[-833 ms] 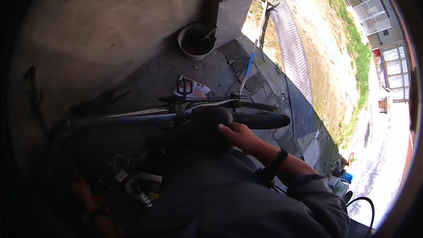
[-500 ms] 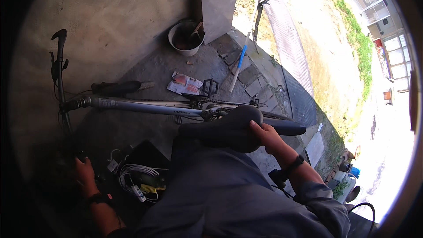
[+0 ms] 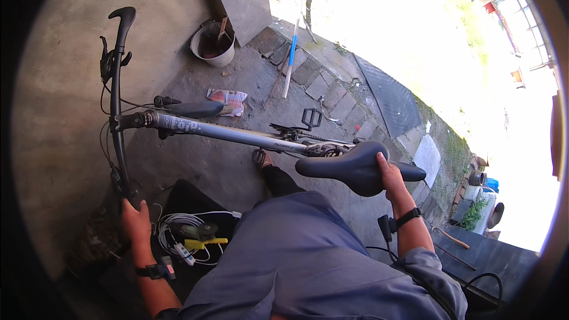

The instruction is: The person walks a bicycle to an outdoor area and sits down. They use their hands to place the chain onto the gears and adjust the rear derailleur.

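Note:
A grey bicycle (image 3: 228, 135) lies lengthwise across my view, its black handlebar (image 3: 117, 106) at the left and its black saddle (image 3: 344, 166) at the right. My left hand (image 3: 137, 223) is closed round the near end of the handlebar, where the grip is dark and partly hidden. The rear of the saddle is gripped by my right hand (image 3: 389, 176), thumb on top and fingers out of sight underneath. A black pedal (image 3: 312, 118) sticks out on the far side of the frame.
Coiled white cable (image 3: 178, 231) and a yellow-handled brush (image 3: 204, 243) lie on a dark surface at my near left. Beyond the bicycle are a printed bag (image 3: 228, 99), a bucket (image 3: 213, 44) and a blue-and-white pole (image 3: 291, 59). My sandalled foot (image 3: 262, 157) stands beside the frame.
The bicycle has shifted to the right past the printed bag, both hands staying on it. My view has turned, and my leg and sandalled foot now show beside the frame.

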`<action>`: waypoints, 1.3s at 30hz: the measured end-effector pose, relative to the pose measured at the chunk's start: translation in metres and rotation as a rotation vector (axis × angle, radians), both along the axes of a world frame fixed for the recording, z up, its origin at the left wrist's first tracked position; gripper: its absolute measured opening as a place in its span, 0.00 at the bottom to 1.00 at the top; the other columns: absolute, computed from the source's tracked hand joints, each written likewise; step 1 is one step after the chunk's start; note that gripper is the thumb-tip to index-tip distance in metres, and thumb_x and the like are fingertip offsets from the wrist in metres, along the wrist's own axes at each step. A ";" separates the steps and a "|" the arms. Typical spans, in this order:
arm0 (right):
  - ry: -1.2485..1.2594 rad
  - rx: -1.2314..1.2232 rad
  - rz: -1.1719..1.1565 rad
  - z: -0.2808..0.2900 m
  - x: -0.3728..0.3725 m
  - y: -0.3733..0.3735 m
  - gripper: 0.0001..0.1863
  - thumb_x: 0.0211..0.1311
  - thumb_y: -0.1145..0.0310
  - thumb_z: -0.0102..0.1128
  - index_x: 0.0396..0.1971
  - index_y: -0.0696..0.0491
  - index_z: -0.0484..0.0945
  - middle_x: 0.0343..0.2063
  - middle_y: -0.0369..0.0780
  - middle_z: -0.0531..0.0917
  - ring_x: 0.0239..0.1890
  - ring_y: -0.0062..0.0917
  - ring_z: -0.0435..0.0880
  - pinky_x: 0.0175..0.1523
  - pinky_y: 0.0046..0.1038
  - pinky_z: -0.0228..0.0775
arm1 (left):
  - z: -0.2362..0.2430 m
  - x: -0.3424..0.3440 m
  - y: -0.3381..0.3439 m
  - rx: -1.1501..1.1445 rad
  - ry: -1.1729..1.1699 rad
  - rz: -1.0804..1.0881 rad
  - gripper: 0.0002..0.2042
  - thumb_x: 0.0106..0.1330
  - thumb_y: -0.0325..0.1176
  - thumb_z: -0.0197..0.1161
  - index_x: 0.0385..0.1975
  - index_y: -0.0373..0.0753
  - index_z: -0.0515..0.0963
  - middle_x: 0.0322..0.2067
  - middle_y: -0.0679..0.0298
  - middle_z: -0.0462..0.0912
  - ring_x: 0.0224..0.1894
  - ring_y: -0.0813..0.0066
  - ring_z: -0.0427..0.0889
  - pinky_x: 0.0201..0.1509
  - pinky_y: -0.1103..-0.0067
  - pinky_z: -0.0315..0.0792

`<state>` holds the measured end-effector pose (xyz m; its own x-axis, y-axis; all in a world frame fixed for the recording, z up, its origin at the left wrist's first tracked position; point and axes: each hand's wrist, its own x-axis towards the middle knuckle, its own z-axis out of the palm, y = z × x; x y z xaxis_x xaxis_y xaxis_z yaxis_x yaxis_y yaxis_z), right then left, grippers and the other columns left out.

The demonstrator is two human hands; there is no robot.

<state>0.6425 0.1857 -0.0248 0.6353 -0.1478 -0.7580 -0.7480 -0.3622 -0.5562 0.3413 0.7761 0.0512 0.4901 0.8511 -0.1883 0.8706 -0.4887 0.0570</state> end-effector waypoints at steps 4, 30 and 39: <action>-0.153 -0.016 -0.054 -0.013 0.000 -0.056 0.38 0.62 0.36 0.56 0.36 0.65 0.82 0.32 0.42 0.83 0.35 0.25 0.79 0.46 0.26 0.70 | 0.008 0.014 -0.051 -0.024 -0.098 -0.069 0.26 0.62 0.38 0.63 0.58 0.35 0.68 0.45 0.42 0.81 0.49 0.41 0.78 0.50 0.60 0.73; -0.304 -0.379 -0.129 0.028 0.074 -0.470 0.42 0.64 0.34 0.50 0.45 0.65 0.81 0.39 0.46 0.83 0.41 0.28 0.79 0.53 0.28 0.69 | 0.056 0.182 -0.394 -0.007 0.028 -0.339 0.18 0.61 0.40 0.63 0.40 0.32 0.70 0.29 0.42 0.81 0.35 0.40 0.81 0.38 0.54 0.74; -0.274 -0.399 -0.331 0.045 0.055 -0.581 0.45 0.61 0.33 0.53 0.55 0.65 0.75 0.50 0.45 0.80 0.48 0.28 0.80 0.57 0.28 0.68 | 0.065 0.169 -0.513 -0.229 -0.041 -0.369 0.19 0.61 0.39 0.64 0.43 0.31 0.70 0.29 0.42 0.81 0.34 0.39 0.81 0.38 0.55 0.74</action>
<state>0.6977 -0.3955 0.0198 0.6717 -0.6117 -0.4179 -0.7051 -0.3549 -0.6139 0.5101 0.2634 0.1158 0.7650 0.5557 -0.3255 0.6343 -0.7377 0.2312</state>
